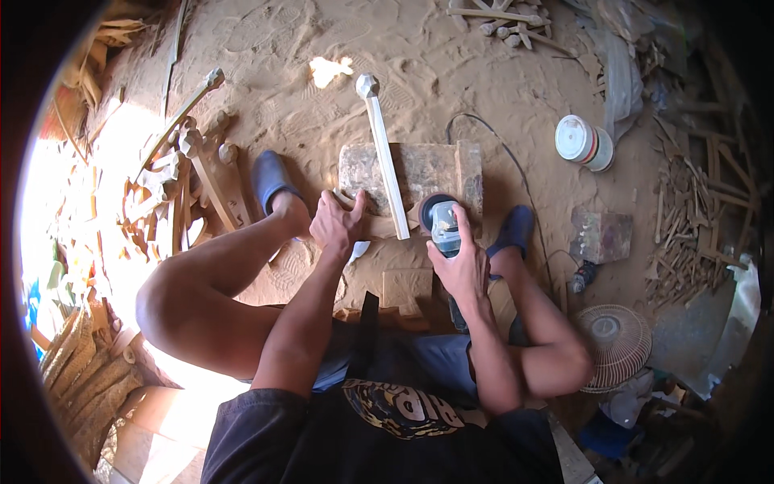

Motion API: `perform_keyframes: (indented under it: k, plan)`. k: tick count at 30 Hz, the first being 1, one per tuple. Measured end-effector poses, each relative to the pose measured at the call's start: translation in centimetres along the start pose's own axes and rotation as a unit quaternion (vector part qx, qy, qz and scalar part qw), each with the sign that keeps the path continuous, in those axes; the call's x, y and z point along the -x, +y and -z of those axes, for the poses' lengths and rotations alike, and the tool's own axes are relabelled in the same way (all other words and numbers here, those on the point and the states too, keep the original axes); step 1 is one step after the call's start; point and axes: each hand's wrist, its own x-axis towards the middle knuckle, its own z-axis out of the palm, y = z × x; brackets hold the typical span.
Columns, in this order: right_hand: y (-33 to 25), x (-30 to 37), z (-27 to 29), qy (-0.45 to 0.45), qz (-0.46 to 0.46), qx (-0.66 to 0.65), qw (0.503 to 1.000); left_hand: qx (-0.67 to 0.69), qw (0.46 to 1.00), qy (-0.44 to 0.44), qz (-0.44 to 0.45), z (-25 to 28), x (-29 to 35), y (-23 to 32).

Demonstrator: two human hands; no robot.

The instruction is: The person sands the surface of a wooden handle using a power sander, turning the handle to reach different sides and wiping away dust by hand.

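A worn wooden block (439, 173) lies on the sandy ground between my feet. Across it rests a pale wooden stick (383, 153) with a faceted knob at its far end. My left hand (334, 222) is closed at the block's near left edge, gripping a short brown piece of wood (377, 227) that reaches toward the grinder; the fingers partly hide it. My right hand (463, 262) is wrapped round an angle grinder (445, 230). Its round disc (431, 208) is at the block's near right part, close to the wood's right end; contact cannot be made out.
Knobbed wooden sticks (201, 169) are piled at left, with more (516, 20) at the far right. A dark cable (516, 157) curves right of the block. A white bucket (576, 141), a small block (601, 235) and a round fan (610, 343) stand at right, near wood scraps (685, 218).
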Motion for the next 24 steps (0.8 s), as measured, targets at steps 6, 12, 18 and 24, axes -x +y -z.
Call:
perform_keyframes:
  k: [6, 12, 18, 24]
  plan:
    - [0.8, -2.2, 2.2, 0.06, -0.043, 0.012, 0.997, -0.008, 1.0, 0.007, -0.015, 0.8, 0.3, -0.5]
    - [-0.8, -0.6, 2.8, 0.04, 0.006, -0.017, 0.999, 0.022, 0.998, -0.044, -0.025, 4.1, -1.7, -1.1]
    - [-2.2, -0.4, 2.4, -0.054, -0.013, 0.027, 0.998, 0.049, 0.992, 0.028, -0.111, 6.5, -0.9, 0.8]
    - [-2.1, -0.2, 1.6, -0.054, 0.004, 0.008, 0.999, 0.024, 0.988, 0.038, -0.146, 6.5, -0.8, 1.3]
